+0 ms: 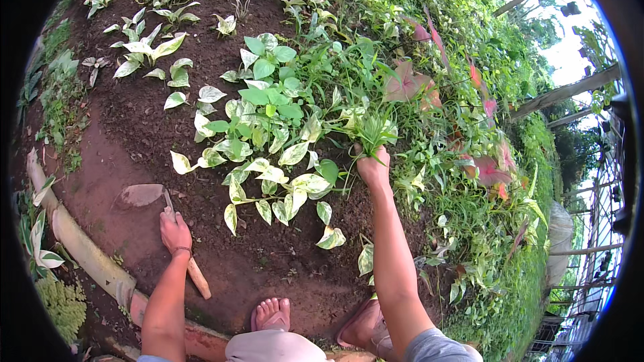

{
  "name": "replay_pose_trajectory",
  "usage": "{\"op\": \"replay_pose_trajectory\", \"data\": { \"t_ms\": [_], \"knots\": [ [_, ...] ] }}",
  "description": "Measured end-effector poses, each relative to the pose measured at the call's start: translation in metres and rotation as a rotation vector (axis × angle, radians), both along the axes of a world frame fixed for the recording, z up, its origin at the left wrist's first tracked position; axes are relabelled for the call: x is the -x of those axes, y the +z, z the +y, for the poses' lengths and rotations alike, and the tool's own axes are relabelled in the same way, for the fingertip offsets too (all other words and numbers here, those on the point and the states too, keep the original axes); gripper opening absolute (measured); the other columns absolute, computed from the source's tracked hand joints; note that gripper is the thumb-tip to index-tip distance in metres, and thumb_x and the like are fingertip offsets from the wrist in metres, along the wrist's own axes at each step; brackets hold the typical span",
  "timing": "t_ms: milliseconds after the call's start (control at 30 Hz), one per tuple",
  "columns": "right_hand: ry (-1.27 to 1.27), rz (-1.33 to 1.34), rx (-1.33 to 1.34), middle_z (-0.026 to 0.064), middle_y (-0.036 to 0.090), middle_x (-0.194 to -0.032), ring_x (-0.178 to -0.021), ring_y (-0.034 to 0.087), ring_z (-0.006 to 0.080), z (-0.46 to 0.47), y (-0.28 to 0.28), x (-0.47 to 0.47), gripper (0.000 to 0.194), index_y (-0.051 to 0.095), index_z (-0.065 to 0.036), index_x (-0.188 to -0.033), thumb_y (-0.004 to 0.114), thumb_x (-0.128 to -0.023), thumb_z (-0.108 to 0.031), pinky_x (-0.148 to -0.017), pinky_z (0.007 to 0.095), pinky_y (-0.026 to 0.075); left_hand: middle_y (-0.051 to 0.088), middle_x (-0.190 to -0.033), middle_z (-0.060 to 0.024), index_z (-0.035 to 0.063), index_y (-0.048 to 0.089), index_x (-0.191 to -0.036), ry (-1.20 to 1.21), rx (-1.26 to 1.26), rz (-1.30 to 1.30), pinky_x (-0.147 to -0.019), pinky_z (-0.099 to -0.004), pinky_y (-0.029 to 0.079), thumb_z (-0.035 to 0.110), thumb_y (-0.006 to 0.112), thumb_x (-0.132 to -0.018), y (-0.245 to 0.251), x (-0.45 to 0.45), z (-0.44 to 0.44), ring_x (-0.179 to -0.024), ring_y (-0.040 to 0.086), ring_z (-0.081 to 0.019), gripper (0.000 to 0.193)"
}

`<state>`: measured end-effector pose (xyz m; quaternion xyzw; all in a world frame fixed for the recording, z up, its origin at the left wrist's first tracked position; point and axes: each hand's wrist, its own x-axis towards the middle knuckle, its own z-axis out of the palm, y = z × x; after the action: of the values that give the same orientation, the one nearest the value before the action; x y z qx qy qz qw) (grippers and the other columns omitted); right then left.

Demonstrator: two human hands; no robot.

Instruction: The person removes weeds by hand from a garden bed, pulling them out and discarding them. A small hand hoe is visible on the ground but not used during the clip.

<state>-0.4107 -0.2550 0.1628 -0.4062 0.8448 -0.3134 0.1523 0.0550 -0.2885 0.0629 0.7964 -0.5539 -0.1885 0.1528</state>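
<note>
My left hand is closed around the wooden handle of a hand hoe, whose broad metal blade rests on bare reddish soil. Reaching forward, my right hand grips a bunch of narrow-leaved green weeds at the edge of dense growth. Between the hands, variegated pothos plants spread over dark soil. A broad-leaved green plant stands among them. The roots of the bunch and my right fingertips are hidden.
Pink caladium leaves rise from thick weeds at the right. Smaller variegated plants grow at the upper left. A curved edging borders the soil at lower left. My sandalled feet are at the bottom. Wooden poles stand far right.
</note>
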Motion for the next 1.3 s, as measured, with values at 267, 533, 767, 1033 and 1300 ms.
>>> {"op": "replay_pose_trajectory", "data": {
  "t_ms": [267, 533, 767, 1033, 1300],
  "knots": [
    [-0.092, 0.155, 0.214, 0.0210, 0.067, -0.093, -0.084, 0.064, 0.0396, 0.049, -0.004, 0.011, 0.026, 0.066, -0.003, -0.105, 0.068, -0.080, -0.008, -0.077, 0.0448, 0.052, 0.060, -0.114, -0.0259, -0.0020, 0.051, -0.114, -0.012, 0.006, -0.028, -0.086, -0.0509, 0.045, 0.028, 0.053, -0.093, -0.006, -0.002, -0.005, -0.105, 0.056, -0.0448, 0.037],
    [-0.261, 0.172, 0.024, 0.0208, 0.068, -0.076, -0.068, 0.063, 0.0402, 0.059, 0.003, -0.002, 0.024, 0.065, 0.001, -0.107, 0.065, -0.089, -0.017, -0.069, 0.0440, 0.052, 0.060, -0.114, -0.0267, -0.0016, 0.052, -0.115, 0.000, 0.026, -0.047, -0.086, -0.0507, 0.045, 0.028, 0.054, -0.093, -0.011, -0.002, -0.003, -0.106, 0.056, -0.0445, 0.037],
    [0.041, 0.025, -0.022, 0.0262, 0.065, -0.099, -0.092, 0.064, 0.0423, 0.027, -0.002, -0.015, 0.025, 0.065, -0.001, -0.104, 0.061, -0.079, -0.005, -0.078, 0.0456, 0.051, 0.060, -0.114, -0.0257, -0.0009, 0.051, -0.116, -0.014, 0.018, -0.024, -0.086, -0.0511, 0.044, 0.030, 0.053, -0.093, -0.015, -0.005, -0.007, -0.105, 0.056, -0.0446, 0.039],
    [0.168, 0.193, -0.153, 0.0272, 0.063, -0.081, -0.079, 0.063, 0.0455, 0.066, -0.001, -0.010, 0.026, 0.061, 0.002, -0.102, 0.064, -0.077, -0.005, -0.071, 0.0502, 0.051, 0.059, -0.116, -0.0266, -0.0015, 0.051, -0.117, -0.009, -0.022, -0.019, -0.088, -0.0507, 0.044, 0.031, 0.053, -0.093, -0.013, -0.004, -0.007, -0.107, 0.055, -0.0448, 0.040],
    [0.298, 0.488, 0.034, 0.0228, 0.067, -0.084, -0.076, 0.066, 0.0411, 0.120, -0.002, -0.004, 0.025, 0.064, -0.004, -0.108, 0.067, -0.083, -0.008, -0.065, 0.0461, 0.053, 0.059, -0.117, -0.0267, -0.0016, 0.051, -0.120, -0.002, -0.023, -0.026, -0.089, -0.0510, 0.043, 0.032, 0.052, -0.093, -0.016, -0.005, -0.007, -0.108, 0.055, -0.0448, 0.043]
  ]
}}
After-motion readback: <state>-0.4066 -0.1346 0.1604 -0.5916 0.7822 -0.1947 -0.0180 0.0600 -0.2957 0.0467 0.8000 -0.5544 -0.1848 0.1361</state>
